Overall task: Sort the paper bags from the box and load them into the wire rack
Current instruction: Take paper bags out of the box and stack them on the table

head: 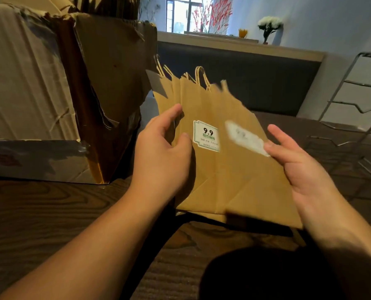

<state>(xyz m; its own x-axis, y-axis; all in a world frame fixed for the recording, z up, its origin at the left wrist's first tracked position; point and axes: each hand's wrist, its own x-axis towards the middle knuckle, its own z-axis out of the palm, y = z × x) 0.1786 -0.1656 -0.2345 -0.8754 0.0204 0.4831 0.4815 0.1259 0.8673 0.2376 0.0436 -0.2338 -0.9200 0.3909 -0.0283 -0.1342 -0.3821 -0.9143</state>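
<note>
A fanned stack of flat brown paper bags point(204, 169) with twisted handles and white "9.9" labels stands upright in front of me, bottom edges near the dark table. My left hand point(163, 152) grips the left side of the stack, thumb on the front and fingers behind. My right hand point(297, 161) holds the frontmost bag point(256, 182) at its right edge, thumb on its blurred label; this bag tilts right, away from the others. The torn cardboard box point(106, 87) stands at the left. The wire rack point(357, 126) is at the right edge.
The dark wood-grain table point(50, 213) lies under my arms. A dark bench backrest point(256, 83) runs behind the bags. On the ledge above stand a vase of white flowers point(269, 27) and a small yellow object point(242, 33). A dark rounded shape point(267, 276) fills the bottom.
</note>
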